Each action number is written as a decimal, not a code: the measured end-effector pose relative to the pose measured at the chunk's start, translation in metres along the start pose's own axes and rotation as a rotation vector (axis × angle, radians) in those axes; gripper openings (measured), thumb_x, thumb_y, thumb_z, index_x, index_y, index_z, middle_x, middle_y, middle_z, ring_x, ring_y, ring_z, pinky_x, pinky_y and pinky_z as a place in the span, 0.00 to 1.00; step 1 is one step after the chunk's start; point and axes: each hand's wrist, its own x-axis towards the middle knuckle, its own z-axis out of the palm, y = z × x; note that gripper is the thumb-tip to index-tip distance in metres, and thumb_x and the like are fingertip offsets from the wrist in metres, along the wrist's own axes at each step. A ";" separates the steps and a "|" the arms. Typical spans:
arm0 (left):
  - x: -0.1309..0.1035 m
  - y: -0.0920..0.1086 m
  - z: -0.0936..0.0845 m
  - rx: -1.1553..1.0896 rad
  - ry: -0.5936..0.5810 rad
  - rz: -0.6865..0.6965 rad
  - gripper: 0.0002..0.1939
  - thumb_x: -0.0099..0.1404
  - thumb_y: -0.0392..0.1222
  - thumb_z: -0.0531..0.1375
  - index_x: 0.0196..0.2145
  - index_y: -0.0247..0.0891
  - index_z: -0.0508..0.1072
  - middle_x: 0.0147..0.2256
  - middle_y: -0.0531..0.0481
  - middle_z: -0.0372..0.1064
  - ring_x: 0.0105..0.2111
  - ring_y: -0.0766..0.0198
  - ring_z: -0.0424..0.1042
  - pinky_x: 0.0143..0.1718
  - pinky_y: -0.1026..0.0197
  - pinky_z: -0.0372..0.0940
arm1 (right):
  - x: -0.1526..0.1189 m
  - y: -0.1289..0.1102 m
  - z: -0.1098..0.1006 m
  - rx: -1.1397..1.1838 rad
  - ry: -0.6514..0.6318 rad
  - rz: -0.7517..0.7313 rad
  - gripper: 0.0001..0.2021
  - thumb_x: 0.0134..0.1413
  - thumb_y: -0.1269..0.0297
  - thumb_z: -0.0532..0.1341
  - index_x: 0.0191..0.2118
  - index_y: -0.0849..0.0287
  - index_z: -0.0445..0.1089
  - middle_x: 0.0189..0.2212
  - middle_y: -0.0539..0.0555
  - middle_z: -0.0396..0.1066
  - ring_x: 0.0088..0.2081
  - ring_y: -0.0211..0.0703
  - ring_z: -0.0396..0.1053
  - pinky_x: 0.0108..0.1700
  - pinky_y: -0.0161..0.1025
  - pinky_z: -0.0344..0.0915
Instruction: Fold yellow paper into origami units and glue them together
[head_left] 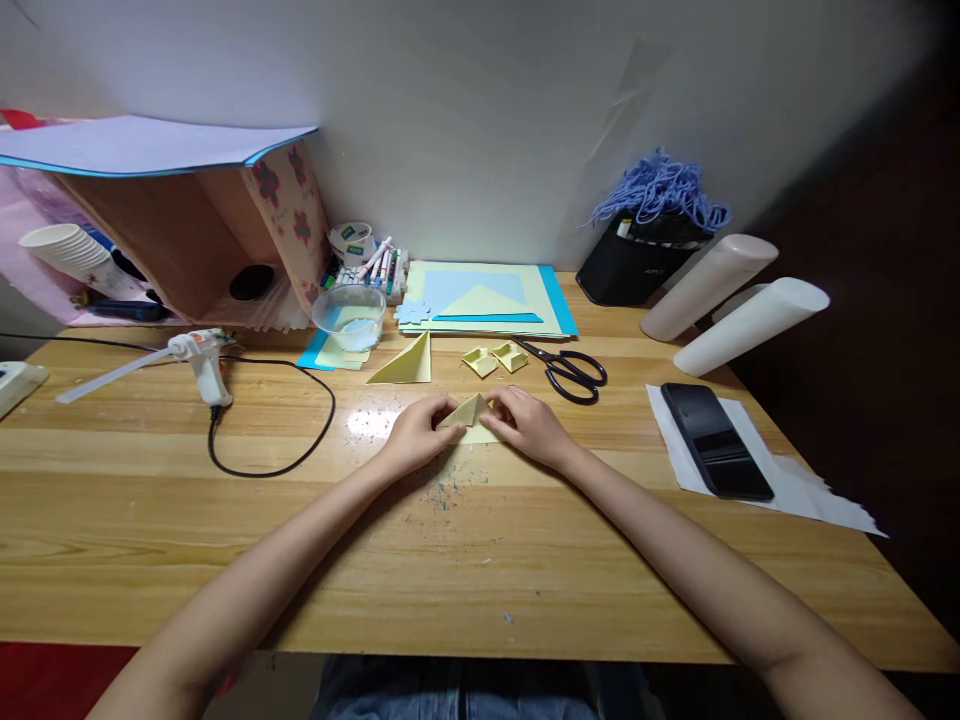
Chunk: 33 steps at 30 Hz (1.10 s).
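Between my two hands is a small piece of pale yellow paper (471, 412), partly folded into a peaked triangle with a flat strip along its near edge. My left hand (424, 432) pinches its left side between thumb and fingers. On the right side, my right hand (523, 422) grips it the same way. Just beyond lie two small folded yellow paper pieces (495, 360), side by side. A larger folded yellow triangle (409, 365) stands to their left. Black-handled scissors (574, 373) rest to the right, blades pointing left.
A hot glue gun (202, 362) with a looping cord lies left. Behind are a clear plastic bowl (349, 315), markers (382, 265) and stacked coloured sheets (559, 300). At right are a phone (716, 440) on white paper and two white rolls (754, 325). Small scraps litter the wooden table (360, 570).
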 end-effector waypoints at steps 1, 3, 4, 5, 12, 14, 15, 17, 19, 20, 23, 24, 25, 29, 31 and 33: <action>-0.001 0.001 -0.001 0.010 0.026 0.032 0.05 0.56 0.38 0.55 0.31 0.37 0.70 0.29 0.52 0.69 0.29 0.65 0.66 0.30 0.64 0.60 | -0.001 0.000 0.000 -0.009 0.028 -0.021 0.05 0.54 0.65 0.54 0.37 0.57 0.63 0.26 0.51 0.64 0.29 0.40 0.62 0.30 0.36 0.57; -0.002 0.004 -0.003 0.093 0.102 0.130 0.05 0.57 0.35 0.54 0.31 0.37 0.70 0.30 0.50 0.69 0.32 0.64 0.67 0.33 0.62 0.60 | -0.003 -0.001 0.000 -0.030 0.101 -0.077 0.02 0.54 0.67 0.54 0.33 0.57 0.63 0.25 0.52 0.63 0.29 0.41 0.61 0.30 0.37 0.58; -0.003 0.006 -0.004 0.165 0.148 0.193 0.05 0.58 0.35 0.54 0.31 0.38 0.70 0.32 0.50 0.69 0.34 0.63 0.67 0.36 0.61 0.60 | -0.004 -0.002 0.000 -0.042 0.143 -0.110 0.02 0.53 0.68 0.54 0.32 0.57 0.63 0.26 0.52 0.63 0.30 0.42 0.61 0.31 0.38 0.58; -0.005 0.007 -0.006 0.246 0.189 0.259 0.06 0.58 0.34 0.54 0.32 0.39 0.70 0.33 0.49 0.69 0.36 0.63 0.66 0.38 0.59 0.59 | -0.005 -0.003 0.000 -0.058 0.183 -0.142 0.02 0.52 0.69 0.54 0.31 0.56 0.63 0.26 0.53 0.64 0.31 0.42 0.61 0.32 0.38 0.59; -0.006 0.004 -0.009 0.567 0.214 0.561 0.07 0.62 0.36 0.52 0.33 0.41 0.70 0.31 0.51 0.71 0.32 0.65 0.66 0.37 0.60 0.57 | -0.009 -0.006 0.002 -0.162 0.193 -0.251 0.03 0.51 0.70 0.54 0.29 0.56 0.62 0.32 0.55 0.66 0.33 0.43 0.61 0.33 0.38 0.59; -0.005 0.001 -0.009 0.620 0.142 0.580 0.09 0.63 0.36 0.51 0.32 0.40 0.71 0.30 0.50 0.70 0.32 0.65 0.65 0.35 0.61 0.57 | -0.007 -0.006 0.002 -0.166 0.130 -0.242 0.03 0.51 0.71 0.54 0.29 0.57 0.61 0.33 0.55 0.67 0.34 0.43 0.61 0.34 0.38 0.58; -0.004 0.000 -0.009 0.646 0.107 0.579 0.10 0.63 0.36 0.50 0.32 0.39 0.71 0.29 0.49 0.70 0.31 0.64 0.66 0.33 0.61 0.57 | -0.006 -0.005 0.003 -0.163 0.087 -0.238 0.03 0.51 0.71 0.53 0.28 0.57 0.61 0.32 0.55 0.67 0.34 0.43 0.60 0.34 0.38 0.58; -0.003 -0.003 -0.009 0.676 0.061 0.558 0.11 0.63 0.36 0.50 0.30 0.39 0.72 0.27 0.49 0.69 0.29 0.65 0.66 0.30 0.62 0.56 | -0.005 -0.004 0.002 -0.143 -0.004 -0.230 0.03 0.50 0.72 0.53 0.29 0.57 0.61 0.31 0.55 0.66 0.33 0.43 0.60 0.34 0.38 0.57; -0.002 -0.005 -0.009 0.656 0.036 0.522 0.12 0.64 0.37 0.50 0.29 0.39 0.72 0.26 0.49 0.69 0.27 0.66 0.65 0.26 0.64 0.55 | -0.004 -0.004 0.001 -0.103 -0.065 -0.218 0.03 0.49 0.72 0.54 0.29 0.57 0.61 0.29 0.54 0.65 0.33 0.42 0.60 0.33 0.37 0.56; -0.002 -0.006 -0.010 0.628 0.024 0.501 0.12 0.63 0.38 0.51 0.28 0.39 0.73 0.26 0.49 0.69 0.27 0.66 0.66 0.25 0.64 0.54 | -0.003 -0.004 0.000 -0.081 -0.081 -0.211 0.03 0.49 0.72 0.54 0.29 0.58 0.61 0.29 0.53 0.65 0.32 0.42 0.60 0.33 0.36 0.56; -0.002 -0.009 -0.013 0.510 -0.020 0.442 0.12 0.63 0.43 0.53 0.28 0.39 0.74 0.28 0.49 0.69 0.28 0.67 0.67 0.26 0.65 0.55 | -0.003 -0.005 -0.003 -0.022 -0.112 -0.198 0.01 0.50 0.70 0.55 0.29 0.58 0.61 0.29 0.53 0.65 0.33 0.41 0.60 0.33 0.36 0.56; -0.001 -0.009 -0.014 0.468 -0.040 0.428 0.12 0.62 0.45 0.53 0.29 0.39 0.74 0.29 0.49 0.69 0.29 0.67 0.67 0.26 0.65 0.56 | -0.002 -0.005 -0.004 -0.002 -0.121 -0.197 0.02 0.51 0.68 0.56 0.29 0.58 0.62 0.29 0.53 0.65 0.33 0.41 0.60 0.33 0.36 0.56; -0.001 -0.009 -0.016 0.425 -0.058 0.414 0.12 0.62 0.45 0.54 0.29 0.39 0.75 0.29 0.49 0.69 0.29 0.67 0.67 0.27 0.65 0.56 | -0.002 -0.005 -0.005 0.016 -0.131 -0.196 0.03 0.52 0.67 0.56 0.29 0.58 0.62 0.29 0.53 0.65 0.33 0.41 0.60 0.34 0.36 0.56; 0.002 -0.008 -0.019 0.235 -0.135 0.332 0.13 0.62 0.46 0.54 0.29 0.38 0.74 0.31 0.48 0.68 0.32 0.66 0.66 0.33 0.64 0.59 | 0.000 -0.003 -0.006 0.077 -0.134 -0.178 0.08 0.55 0.62 0.54 0.29 0.59 0.63 0.28 0.53 0.64 0.33 0.40 0.60 0.34 0.36 0.56; 0.004 -0.008 -0.019 0.142 -0.147 0.273 0.13 0.62 0.47 0.54 0.29 0.37 0.73 0.30 0.49 0.67 0.32 0.66 0.66 0.34 0.64 0.59 | 0.001 -0.001 -0.005 0.095 -0.123 -0.157 0.09 0.56 0.61 0.54 0.28 0.59 0.63 0.28 0.52 0.64 0.32 0.40 0.59 0.35 0.37 0.56; 0.006 -0.007 -0.016 0.090 -0.130 0.214 0.13 0.62 0.47 0.54 0.27 0.36 0.72 0.29 0.50 0.66 0.31 0.66 0.65 0.34 0.64 0.59 | 0.002 -0.001 -0.003 0.082 -0.104 -0.120 0.09 0.57 0.61 0.54 0.28 0.59 0.63 0.28 0.53 0.64 0.34 0.41 0.59 0.36 0.37 0.57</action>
